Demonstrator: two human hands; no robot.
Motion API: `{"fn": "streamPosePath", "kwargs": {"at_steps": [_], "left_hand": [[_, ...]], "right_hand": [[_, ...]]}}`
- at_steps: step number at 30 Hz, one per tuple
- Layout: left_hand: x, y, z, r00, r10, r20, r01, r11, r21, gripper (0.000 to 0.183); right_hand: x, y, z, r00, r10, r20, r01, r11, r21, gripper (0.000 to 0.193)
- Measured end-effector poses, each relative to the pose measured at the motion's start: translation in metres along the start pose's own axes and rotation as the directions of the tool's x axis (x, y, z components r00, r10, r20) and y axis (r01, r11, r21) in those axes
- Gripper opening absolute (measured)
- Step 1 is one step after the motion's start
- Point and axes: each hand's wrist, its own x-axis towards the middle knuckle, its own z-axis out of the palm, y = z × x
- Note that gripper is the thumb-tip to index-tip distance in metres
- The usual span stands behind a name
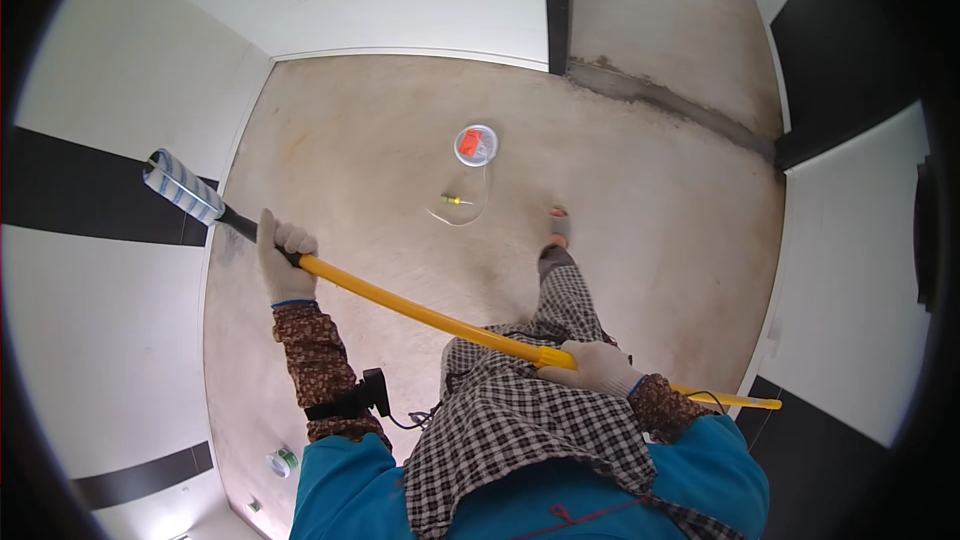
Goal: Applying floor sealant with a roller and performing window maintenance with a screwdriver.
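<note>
I hold a paint roller (184,187) with a blue-and-white striped sleeve on a long yellow pole (420,312). My left hand (284,258), in a pale knit glove, is closed round the black handle part just below the roller head. Farther down, my gloved right hand (596,368) wraps the pole at its yellow collar, close to my checked apron. The pole slants across my body, and its end sticks out past my right forearm. Up at the left, the roller head is in front of the wall's dark band; whether it touches the wall I cannot tell.
On the floor ahead stands a round white bucket (489,154) with something orange-red on top. A screwdriver (456,201) lies beside it, inside a thin pale loop. A small green-and-white container (283,461) is behind left. Walls (400,0) surround the floor; a doorway opens far right.
</note>
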Motion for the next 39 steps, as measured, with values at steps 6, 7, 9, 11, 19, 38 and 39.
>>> {"fn": "streamPosePath", "kwargs": {"at_steps": [6,7,9,11,19,38,39], "left_hand": [[0.022,0.057,-0.041,0.999,-0.042,0.002,0.042,0.999,-0.029,0.04],[0.022,0.066,-0.052,0.998,-0.059,0.023,0.061,0.996,-0.063,0.041],[0.025,0.082,-0.074,0.995,-0.091,0.041,0.095,0.992,-0.086,0.041],[0.024,0.095,-0.085,0.996,-0.085,0.02,0.086,0.993,-0.086,0.039],[0.055,0.132,-0.154,0.95,-0.081,0.303,0.177,0.937,-0.302,0.039],[-0.144,0.45,-0.597,0.941,-0.277,-0.193,0.196,0.914,-0.354,0.04],[-0.147,0.445,-0.617,0.945,-0.307,-0.109,0.276,0.932,-0.234,0.044]], "right_hand": [[0.019,-0.054,0.027,1.0,-0.002,0.013,0.002,0.999,-0.052,0.067],[0.019,-0.062,0.038,0.999,-0.016,0.028,0.018,0.998,-0.065,0.067],[0.017,-0.076,0.06,1.0,0.006,0.021,-0.005,0.998,-0.066,0.069],[0.029,-0.069,0.095,1.0,0.003,0.016,-0.001,0.996,-0.092,0.07],[0.071,-0.115,0.139,0.988,-0.047,0.145,0.033,0.995,0.099,0.053],[-0.151,-0.69,0.417,0.743,-0.572,-0.347,-0.136,0.379,-0.916,0.028],[-0.154,-0.703,0.424,0.723,-0.615,-0.314,-0.161,0.292,-0.943,0.028]]}}
